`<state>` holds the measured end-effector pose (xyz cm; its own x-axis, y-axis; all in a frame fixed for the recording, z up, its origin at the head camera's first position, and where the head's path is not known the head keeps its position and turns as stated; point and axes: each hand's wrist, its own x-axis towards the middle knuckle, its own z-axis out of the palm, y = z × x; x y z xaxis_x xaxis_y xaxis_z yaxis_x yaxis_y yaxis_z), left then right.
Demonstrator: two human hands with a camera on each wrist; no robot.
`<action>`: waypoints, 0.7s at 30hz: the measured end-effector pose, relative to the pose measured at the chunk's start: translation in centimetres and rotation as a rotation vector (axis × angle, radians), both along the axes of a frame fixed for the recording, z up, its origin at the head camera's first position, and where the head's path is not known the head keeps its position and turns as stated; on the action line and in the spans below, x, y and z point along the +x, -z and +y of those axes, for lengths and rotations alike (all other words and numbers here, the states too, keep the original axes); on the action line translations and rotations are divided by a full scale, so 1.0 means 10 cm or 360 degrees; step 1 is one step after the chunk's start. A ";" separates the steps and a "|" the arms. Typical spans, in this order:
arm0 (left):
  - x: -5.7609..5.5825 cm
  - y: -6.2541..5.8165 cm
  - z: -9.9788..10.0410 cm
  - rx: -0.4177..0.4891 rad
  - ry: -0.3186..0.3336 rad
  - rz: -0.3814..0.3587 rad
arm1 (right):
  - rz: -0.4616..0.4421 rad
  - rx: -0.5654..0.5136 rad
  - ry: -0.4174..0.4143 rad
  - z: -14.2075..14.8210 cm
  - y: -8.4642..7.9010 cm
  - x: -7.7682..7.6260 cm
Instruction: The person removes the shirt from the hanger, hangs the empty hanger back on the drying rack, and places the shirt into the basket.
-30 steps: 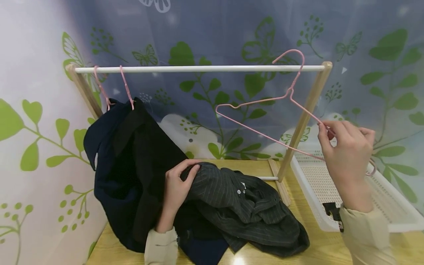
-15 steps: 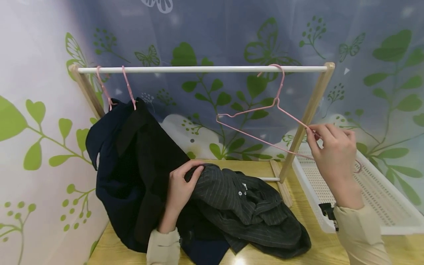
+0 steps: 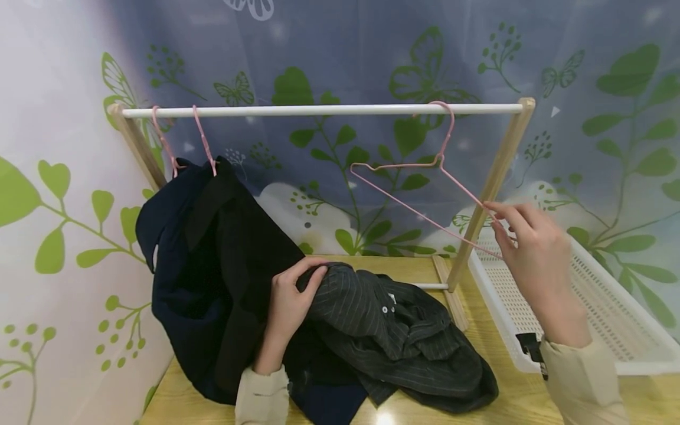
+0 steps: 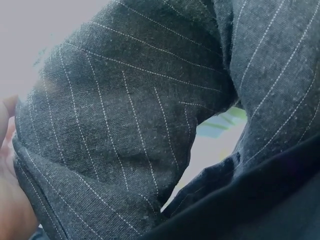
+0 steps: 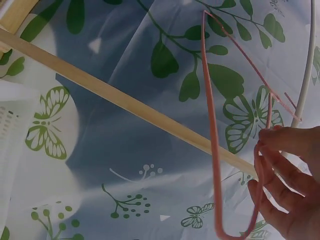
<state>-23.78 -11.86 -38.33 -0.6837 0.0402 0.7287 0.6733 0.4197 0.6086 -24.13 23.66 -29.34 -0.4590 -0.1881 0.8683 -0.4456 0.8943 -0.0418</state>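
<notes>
A dark grey garment (image 3: 366, 319) with white pinstripes and small white buttons lies bunched on the table. At its upper left edge, my left hand (image 3: 287, 301) pinches the cloth between thumb and fingers. The left wrist view is filled by the striped cloth (image 4: 130, 120), with part of the hand at its left edge. My right hand (image 3: 539, 260) grips a bare pink hanger (image 3: 442, 158) along its right arm. The hanger's hook goes over the white rail (image 3: 319, 110) near the right end. In the right wrist view, thumb and fingers (image 5: 285, 175) close round the pink wire (image 5: 216, 165).
Two pink hangers (image 3: 203, 139) at the rail's left end carry dark navy and black garments (image 3: 234, 254), which drape onto the table (image 3: 164, 389). A white perforated basket (image 3: 627, 330) stands at right, behind the right forearm. The rack's wooden post (image 3: 491, 183) rises beside the right hand.
My right hand has moved left and brought the hanger's hook down over the rail. Since then the hanger's left end has tipped up slightly. The left hand stays on the cloth.
</notes>
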 end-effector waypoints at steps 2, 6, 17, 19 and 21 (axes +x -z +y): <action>-0.01 0.03 0.02 -0.0017 -0.0016 -0.0020 | -0.0013 -0.0006 -0.0014 -0.01 0.02 0.02; -0.02 0.05 0.11 -0.0041 -0.0016 -0.0059 | -0.0023 0.0006 -0.0023 -0.01 0.07 0.05; 0.02 0.16 0.40 -0.0244 0.0006 -0.0182 | 0.0109 -0.0027 -0.0084 -0.10 0.21 0.23; 0.02 0.20 0.45 -0.0313 -0.0038 -0.0179 | 0.0145 -0.0023 -0.0119 -0.14 0.26 0.27; 0.02 0.24 0.50 -0.0377 -0.0076 -0.0189 | 0.0167 -0.0012 -0.0181 -0.19 0.32 0.31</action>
<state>-23.58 -6.85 -40.76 -0.7690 0.1658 0.6174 0.5793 0.5893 0.5632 -21.08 21.78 -32.50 -0.3420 -0.2269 0.9119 -0.5463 0.8376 0.0035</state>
